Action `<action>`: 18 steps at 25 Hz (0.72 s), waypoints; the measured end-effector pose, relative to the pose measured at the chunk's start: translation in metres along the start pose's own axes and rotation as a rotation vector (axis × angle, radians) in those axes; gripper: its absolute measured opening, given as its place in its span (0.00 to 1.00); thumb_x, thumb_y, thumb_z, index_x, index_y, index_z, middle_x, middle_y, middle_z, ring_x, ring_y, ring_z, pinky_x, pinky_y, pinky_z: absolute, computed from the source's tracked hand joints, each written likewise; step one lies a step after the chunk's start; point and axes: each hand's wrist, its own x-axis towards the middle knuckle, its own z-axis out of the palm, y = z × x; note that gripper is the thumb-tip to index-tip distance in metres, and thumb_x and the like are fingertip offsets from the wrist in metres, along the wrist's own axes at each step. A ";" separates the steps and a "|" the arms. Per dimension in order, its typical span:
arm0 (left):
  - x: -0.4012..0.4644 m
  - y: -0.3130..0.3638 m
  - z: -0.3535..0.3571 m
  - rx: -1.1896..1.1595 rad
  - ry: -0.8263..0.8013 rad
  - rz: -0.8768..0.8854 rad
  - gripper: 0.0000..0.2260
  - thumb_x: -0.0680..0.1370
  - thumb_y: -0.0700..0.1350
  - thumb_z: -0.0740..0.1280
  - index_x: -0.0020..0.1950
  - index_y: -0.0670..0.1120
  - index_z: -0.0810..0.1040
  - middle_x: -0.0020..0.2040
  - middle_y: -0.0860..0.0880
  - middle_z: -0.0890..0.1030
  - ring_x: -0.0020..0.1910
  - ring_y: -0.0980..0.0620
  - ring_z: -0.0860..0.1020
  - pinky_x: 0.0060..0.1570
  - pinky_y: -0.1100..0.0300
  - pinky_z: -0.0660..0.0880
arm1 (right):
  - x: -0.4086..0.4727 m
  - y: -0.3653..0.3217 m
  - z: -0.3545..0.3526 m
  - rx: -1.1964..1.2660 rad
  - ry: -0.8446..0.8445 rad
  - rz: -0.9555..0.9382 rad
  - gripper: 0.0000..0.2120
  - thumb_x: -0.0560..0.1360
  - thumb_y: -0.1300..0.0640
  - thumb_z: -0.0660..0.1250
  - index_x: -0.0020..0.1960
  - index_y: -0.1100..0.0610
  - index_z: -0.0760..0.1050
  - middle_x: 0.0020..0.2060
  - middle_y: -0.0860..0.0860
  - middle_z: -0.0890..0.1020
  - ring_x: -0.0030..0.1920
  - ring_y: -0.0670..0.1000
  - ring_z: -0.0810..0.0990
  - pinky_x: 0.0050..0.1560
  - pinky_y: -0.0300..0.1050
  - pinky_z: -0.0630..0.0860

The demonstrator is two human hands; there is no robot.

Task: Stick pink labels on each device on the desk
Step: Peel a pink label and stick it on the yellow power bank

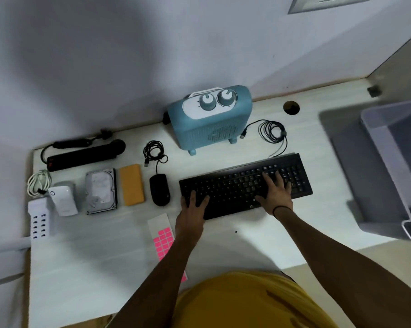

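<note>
My work surface is a white table (93, 268) set against a wall. A grey plastic bin (389, 166) sits at its right end; its contents are not visible from this angle.

A blue fan heater (211, 119) stands at the back centre, with two knobs on top.

Both my arms extend forward from the near edge. My right hand (276, 192) lies palm down on the right half of the black keyboard (237, 185), fingers spread and nearly straight across the keys, gripping nothing. My left hand (192, 209) rests on the keyboard's near left corner, fingers splayed over the edge; it appears to hold nothing, though the underside is hidden.

The keyboard's long axis runs left to right, its right end angled slightly away from me.

Left of it, in a row: a black mouse (159, 189), an orange rectangular case (131, 184), a bare hard drive (101, 191), a white adapter (62, 200) and a white multi-port charger (39, 218). A black power strip (84, 155) lies behind them.

The pink label sheet (163, 237) lies flat on the table, just beside and partly under my left forearm, long axis running away from me. Its far portion is blank backing.
</note>
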 end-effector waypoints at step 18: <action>-0.027 -0.013 0.008 -0.134 0.050 -0.026 0.38 0.78 0.41 0.71 0.81 0.56 0.54 0.82 0.44 0.51 0.80 0.40 0.53 0.63 0.47 0.76 | -0.020 -0.030 0.005 0.045 0.053 -0.144 0.37 0.75 0.50 0.70 0.78 0.45 0.55 0.80 0.52 0.51 0.78 0.65 0.47 0.74 0.61 0.59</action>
